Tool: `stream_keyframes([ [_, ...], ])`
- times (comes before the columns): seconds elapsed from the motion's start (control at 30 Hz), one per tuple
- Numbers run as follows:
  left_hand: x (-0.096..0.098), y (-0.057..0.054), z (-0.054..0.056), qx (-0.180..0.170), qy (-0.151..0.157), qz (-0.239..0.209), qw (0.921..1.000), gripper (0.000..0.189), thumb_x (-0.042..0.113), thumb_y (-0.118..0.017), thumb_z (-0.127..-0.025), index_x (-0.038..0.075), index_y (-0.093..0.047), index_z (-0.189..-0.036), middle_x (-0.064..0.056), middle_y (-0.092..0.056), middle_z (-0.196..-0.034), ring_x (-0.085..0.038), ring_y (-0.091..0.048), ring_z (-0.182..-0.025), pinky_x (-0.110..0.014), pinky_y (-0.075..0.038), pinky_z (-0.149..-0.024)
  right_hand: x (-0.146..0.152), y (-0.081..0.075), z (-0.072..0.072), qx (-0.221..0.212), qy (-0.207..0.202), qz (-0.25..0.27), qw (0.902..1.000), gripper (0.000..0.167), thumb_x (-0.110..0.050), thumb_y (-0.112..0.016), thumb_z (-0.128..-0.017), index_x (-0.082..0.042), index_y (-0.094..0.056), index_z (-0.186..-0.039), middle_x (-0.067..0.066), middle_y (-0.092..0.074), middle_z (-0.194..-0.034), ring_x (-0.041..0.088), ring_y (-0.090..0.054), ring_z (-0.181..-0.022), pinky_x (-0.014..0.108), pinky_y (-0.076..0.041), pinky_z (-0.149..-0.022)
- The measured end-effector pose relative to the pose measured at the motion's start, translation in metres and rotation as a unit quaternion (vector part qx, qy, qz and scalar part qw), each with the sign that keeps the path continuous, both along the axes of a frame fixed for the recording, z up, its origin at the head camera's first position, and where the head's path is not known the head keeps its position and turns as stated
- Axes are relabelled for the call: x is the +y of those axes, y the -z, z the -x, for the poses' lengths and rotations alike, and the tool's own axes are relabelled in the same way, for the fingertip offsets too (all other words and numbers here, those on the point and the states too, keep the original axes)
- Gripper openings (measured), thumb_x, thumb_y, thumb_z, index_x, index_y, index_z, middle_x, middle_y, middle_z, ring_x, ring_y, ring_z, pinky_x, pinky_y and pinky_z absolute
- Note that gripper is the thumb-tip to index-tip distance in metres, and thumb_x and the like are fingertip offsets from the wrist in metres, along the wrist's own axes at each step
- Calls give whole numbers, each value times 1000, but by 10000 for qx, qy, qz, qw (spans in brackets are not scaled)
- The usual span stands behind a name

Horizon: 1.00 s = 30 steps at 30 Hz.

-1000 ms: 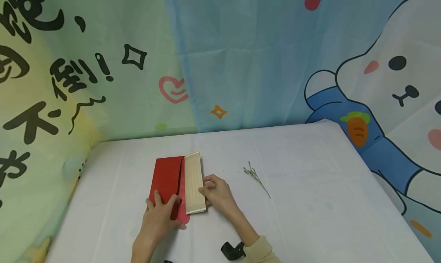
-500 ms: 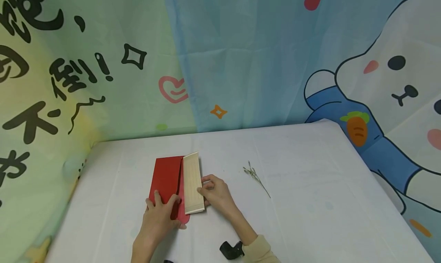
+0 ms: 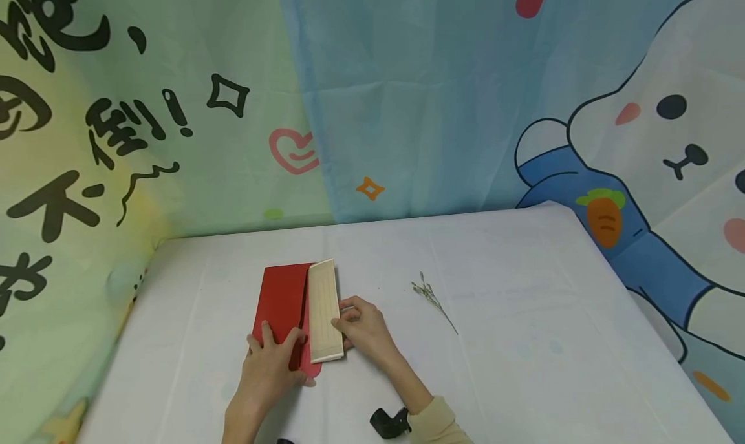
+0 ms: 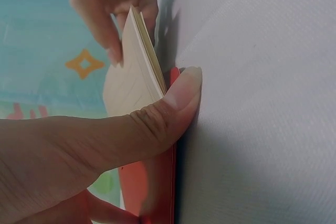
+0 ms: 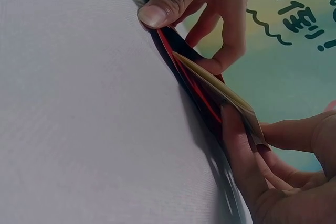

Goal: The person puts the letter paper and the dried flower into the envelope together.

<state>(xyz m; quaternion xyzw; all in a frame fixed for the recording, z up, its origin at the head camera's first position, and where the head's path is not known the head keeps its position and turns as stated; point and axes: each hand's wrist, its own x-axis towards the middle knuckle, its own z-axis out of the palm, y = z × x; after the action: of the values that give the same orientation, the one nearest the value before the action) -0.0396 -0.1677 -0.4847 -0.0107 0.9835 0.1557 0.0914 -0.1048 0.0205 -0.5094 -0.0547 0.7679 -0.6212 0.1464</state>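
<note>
A red envelope (image 3: 282, 295) lies on the white table, its long opening facing right with a lighter red flap (image 3: 311, 368) spread out. My left hand (image 3: 266, 366) holds the envelope near its close end, thumb at the near edge and index finger at the opening. A folded cream paper (image 3: 324, 311) with faint lines overlaps the flap. My right hand (image 3: 367, 333) pinches its right edge between thumb and fingers. In the right wrist view, the paper's left edge (image 5: 181, 59) sits at the parted mouth of the envelope, tilted up toward the right hand.
A small dried sprig (image 3: 429, 295) lies on the white table (image 3: 524, 340) to the right of the hands. A black device (image 3: 388, 424) is by the right wrist. Behind the table hangs a printed cloth (image 3: 407, 108) with cartoon figures and lettering.
My right hand has moved slightly left, bringing the folded paper a little closer over the envelope's opening. The left hand and the envelope stay in place.
</note>
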Motion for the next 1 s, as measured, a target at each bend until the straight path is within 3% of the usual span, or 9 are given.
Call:
stream_keyframes([
  [0.47,-1,1,-1,196,88,122,9997,76,36,-99,-62,17,-61,-124,-41,-41,-139,-68,-44,-118,-67,-55,-85,-6,2,-2,-27,-109,13,9999,32,-5,-72,-92,6,-62,-120,15,-73,-88,20,-70,-59,32,-59,-52],
  [1.0,0,1,0,43,35,74,10000,74,35,-98,-62,17,-60,-122,-42,-39,-141,-69,-42,-120,-69,-54,-88,-13,4,-4,-113,-238,9,9997,32,-2,-70,-92,8,-61,-121,13,-71,-85,24,-70,-55,31,-58,-51],
])
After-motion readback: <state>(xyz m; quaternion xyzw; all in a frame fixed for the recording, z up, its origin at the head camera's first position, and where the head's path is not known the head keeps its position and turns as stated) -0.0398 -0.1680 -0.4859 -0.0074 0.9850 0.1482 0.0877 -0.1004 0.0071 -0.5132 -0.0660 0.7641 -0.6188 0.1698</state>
